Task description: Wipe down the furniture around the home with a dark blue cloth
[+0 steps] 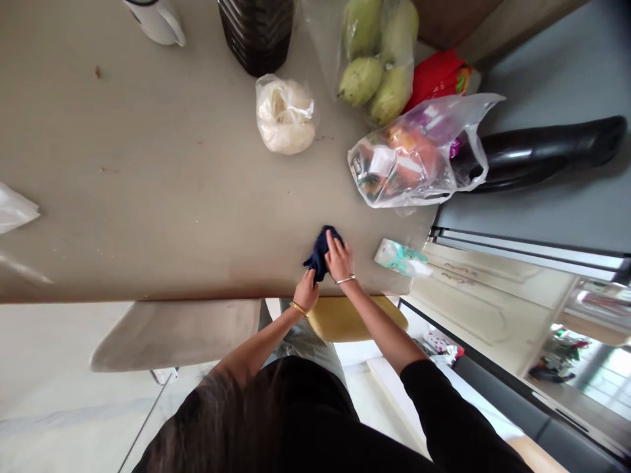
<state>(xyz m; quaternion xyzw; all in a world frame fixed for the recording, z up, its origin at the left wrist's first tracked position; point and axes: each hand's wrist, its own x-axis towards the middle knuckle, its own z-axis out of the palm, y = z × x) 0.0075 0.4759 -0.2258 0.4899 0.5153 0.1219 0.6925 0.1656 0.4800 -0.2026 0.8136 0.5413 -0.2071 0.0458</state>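
Two hands on one cloth. Left hand (306,292): fingers curled in, holding near end of cloth (319,256). Right hand (339,259): laid over right side of cloth, index finger stretched toward its far end; cannot tell if gripping underneath. Cloth: dark blue, bunched, on table (148,197), close to near edge. Gold bangle (298,309) on left wrist, silver bangle (346,280) on right wrist, both just nearer than cloth.

Right of cloth, near it: tissue pack (400,257), white and teal. Beyond cloth, slightly left: white lump (288,128) in clear bag. Farther beyond, also slightly left of cloth: dark ribbed vase (259,36). Beyond cloth, to right: produce bag (419,161), orange and purple inside, details blurred. Farther beyond cloth, rightward: green fruit (361,81) in clear bag, red packet (436,79) beside it. Far beyond cloth, well left: white mug (156,23). Nearer than cloth, lower than table: yellow chair (357,320) to right, beige chair (182,335) to left.
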